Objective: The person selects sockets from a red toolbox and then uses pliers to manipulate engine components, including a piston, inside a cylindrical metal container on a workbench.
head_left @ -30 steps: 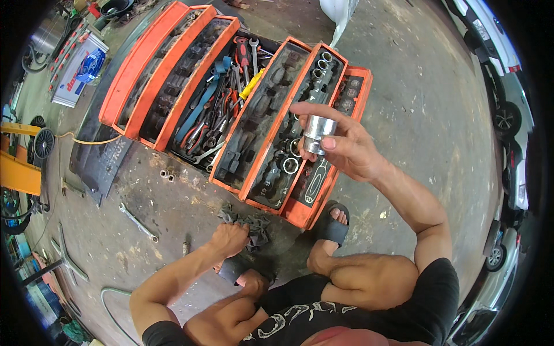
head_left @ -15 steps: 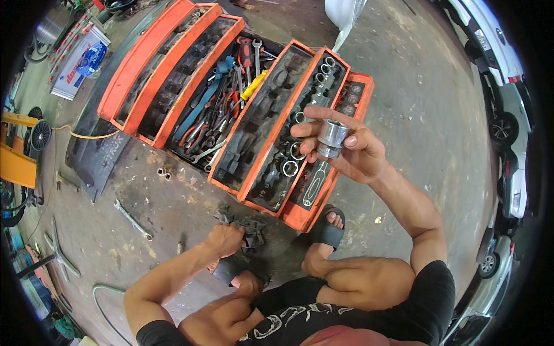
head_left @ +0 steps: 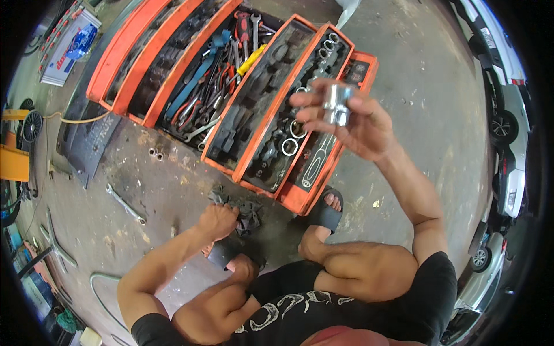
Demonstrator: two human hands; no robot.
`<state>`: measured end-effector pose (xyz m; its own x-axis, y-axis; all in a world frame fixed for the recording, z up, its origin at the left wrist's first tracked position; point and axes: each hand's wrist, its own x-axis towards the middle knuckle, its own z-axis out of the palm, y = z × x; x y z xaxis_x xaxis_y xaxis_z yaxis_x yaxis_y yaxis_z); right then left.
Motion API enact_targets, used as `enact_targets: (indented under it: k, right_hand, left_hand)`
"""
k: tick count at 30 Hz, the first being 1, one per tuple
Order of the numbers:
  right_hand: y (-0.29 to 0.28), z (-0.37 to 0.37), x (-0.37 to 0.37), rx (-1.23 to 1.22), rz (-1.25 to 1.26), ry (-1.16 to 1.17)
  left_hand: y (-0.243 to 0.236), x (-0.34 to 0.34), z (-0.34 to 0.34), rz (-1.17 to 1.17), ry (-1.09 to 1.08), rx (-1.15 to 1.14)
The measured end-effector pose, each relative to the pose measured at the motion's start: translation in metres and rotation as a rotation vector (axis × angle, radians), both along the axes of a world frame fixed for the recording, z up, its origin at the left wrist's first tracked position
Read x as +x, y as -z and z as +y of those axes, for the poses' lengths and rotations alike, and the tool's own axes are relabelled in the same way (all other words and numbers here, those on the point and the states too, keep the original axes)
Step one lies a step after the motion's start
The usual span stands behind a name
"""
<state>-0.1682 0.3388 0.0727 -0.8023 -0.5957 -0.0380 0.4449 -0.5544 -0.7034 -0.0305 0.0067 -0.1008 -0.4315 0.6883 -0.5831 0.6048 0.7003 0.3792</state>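
Observation:
A chrome socket [head_left: 336, 106] is held between the thumb and fingers of my right hand [head_left: 366, 126], raised over the right-hand trays of an orange cantilever toolbox [head_left: 164, 60]. The socket and fingertips are slightly blurred. A row of sockets [head_left: 326, 47] sits in one of those trays, with larger ring-shaped sockets [head_left: 289, 147] lower down. My left hand [head_left: 217, 221] is closed on a crumpled dark rag [head_left: 249, 218] near the floor in front of the toolbox. Loose wrenches, pliers and screwdrivers [head_left: 222, 83] lie jumbled in the middle compartment.
A combination wrench [head_left: 125, 203], small sockets [head_left: 156, 154] and a cross wrench [head_left: 57, 248] lie on the stained floor [head_left: 415, 132] at left. A dark panel [head_left: 81, 153], yellow equipment [head_left: 14, 161] and a hose [head_left: 98, 288] are farther left. Cars [head_left: 485, 259] line the right edge.
My right hand has lifted higher and slightly rightward with the socket. My left hand has shifted up and left in the picture with the rag, as the whole view moves a little.

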Motion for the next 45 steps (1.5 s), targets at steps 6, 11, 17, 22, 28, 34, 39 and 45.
enact_targets:
  k: [6,11,17,22,28,34,39,45]
  right_hand:
    - [-0.002,0.035,-0.007,0.630,0.199,0.264]
    - [0.017,0.051,-0.011,0.839,0.302,0.353]
    - [0.019,0.060,-0.005,0.911,0.224,0.352]
    - [0.024,0.058,0.000,1.013,0.184,0.267]
    - [0.045,0.057,0.005,1.130,0.129,0.068]
    - [0.035,0.022,0.006,1.344,0.486,-0.041]
    - [0.039,-0.002,0.005,1.677,0.895,-0.265]
    - [0.046,-0.002,0.003,1.718,1.071,-0.297]
  left_hand:
    - [-0.009,-0.002,0.003,0.004,0.013,0.030]
    - [-0.015,-0.004,0.006,-0.035,0.009,-0.026]
    - [-0.018,-0.005,0.017,-0.066,0.034,0.011]
    - [-0.029,-0.005,0.024,-0.110,0.064,0.124]
    - [-0.075,-0.008,0.057,-0.356,0.100,0.480]
    - [-0.096,-0.075,0.088,0.473,-0.097,0.717]
    - [-0.082,-0.102,0.114,0.646,-0.049,0.552]
    - [-0.096,-0.099,0.103,0.590,-0.032,0.702]
